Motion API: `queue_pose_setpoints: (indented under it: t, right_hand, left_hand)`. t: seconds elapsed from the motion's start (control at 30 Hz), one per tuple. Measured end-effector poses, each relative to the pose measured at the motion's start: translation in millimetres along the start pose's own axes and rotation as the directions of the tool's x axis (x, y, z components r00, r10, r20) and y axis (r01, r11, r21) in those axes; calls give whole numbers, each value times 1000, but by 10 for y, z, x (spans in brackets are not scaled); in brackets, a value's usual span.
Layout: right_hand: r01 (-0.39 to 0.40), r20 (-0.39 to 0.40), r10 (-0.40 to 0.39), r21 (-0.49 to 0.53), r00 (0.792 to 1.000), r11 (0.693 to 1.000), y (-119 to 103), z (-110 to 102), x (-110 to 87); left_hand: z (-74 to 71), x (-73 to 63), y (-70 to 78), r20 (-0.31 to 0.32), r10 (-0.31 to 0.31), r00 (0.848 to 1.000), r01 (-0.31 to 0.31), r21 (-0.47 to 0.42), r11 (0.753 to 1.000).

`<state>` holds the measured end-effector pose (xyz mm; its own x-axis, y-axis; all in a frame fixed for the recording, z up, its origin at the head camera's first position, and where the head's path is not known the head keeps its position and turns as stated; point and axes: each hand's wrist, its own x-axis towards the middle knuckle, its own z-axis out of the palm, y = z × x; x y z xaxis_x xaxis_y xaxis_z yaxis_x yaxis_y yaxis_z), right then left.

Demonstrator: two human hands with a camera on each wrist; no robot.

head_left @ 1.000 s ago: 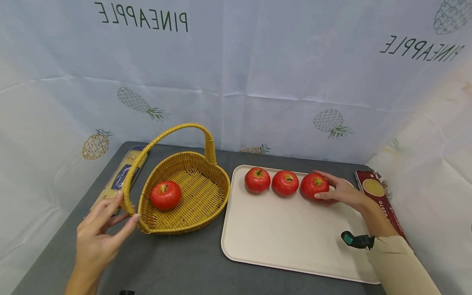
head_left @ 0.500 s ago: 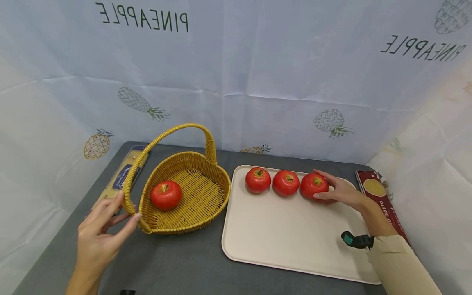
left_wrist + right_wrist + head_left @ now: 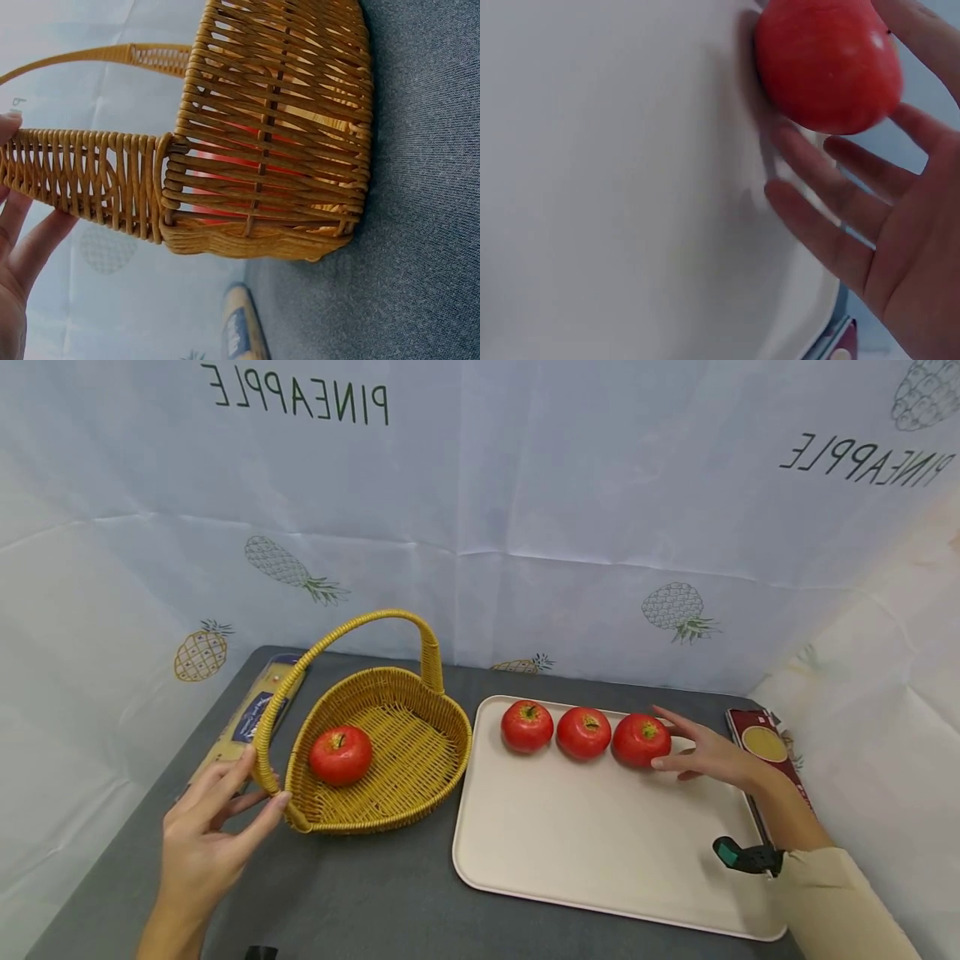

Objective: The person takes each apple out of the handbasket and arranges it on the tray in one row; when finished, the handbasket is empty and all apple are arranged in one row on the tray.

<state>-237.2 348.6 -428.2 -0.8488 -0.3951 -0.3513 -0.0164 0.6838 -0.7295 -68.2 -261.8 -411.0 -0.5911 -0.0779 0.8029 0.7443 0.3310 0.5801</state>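
My left hand [image 3: 206,839] pinches the lower left end of the handle of a yellow wicker basket [image 3: 442,768]. In the left wrist view that handle [image 3: 90,176] lies between thumb and fingers. One red apple [image 3: 341,755] sits in the basket's left side. Three more stand in a row along the back of a cream tray: a left apple [image 3: 527,726], a middle apple [image 3: 583,732] and a right apple [image 3: 641,740]. My right hand [image 3: 708,756] is at the right apple's right side, fingers spread. In the right wrist view its fingers [image 3: 832,195] extend loosely beside and below that apple [image 3: 829,64].
The cream tray [image 3: 600,843] covers the right part of the grey table [image 3: 360,902]. A yellow pack [image 3: 251,718] lies behind my left hand, and a dark red box [image 3: 765,743] lies past the tray's right edge. A printed pineapple curtain [image 3: 480,485] hangs behind.
My right hand has loosened from the right apple and drawn back a little to the right; the apple stays on the tray. My left hand keeps its hold on the basket handle.
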Motion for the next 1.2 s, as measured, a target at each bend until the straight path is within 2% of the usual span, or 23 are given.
queue_pose_setpoints:
  t: [0.13, 0.3, 0.6, 0.9, 1.2]
  right_hand:
    - [34, -17, -35, -75, 999, 997, -79, -86, -124]
    - [46, -61, -60, -208, 996, 977, -247, -197, -252]
    - [127, -55, -145, -251, 988, 960, -591, -321, -293]
    - [179, -13, -189, -260, 982, 949, -1020, -225, -204]
    - [248, 17, -255, -293, 967, 923, -1323, 8, 40]
  left_hand:
    - [-1, 1, -9, 1, -1, 1000, 1, 7, 1000]
    - [-3, 9, -14, -1, 3, 1000, -3, 2, 1000]
    - [0, 13, -6, -1, 0, 1000, 0, 9, 1000]
    - [-7, -3, 0, 0, -12, 1000, 12, 19, 1000]
    - [-16, 1, -5, 19, -9, 1000, 10, -16, 1000]
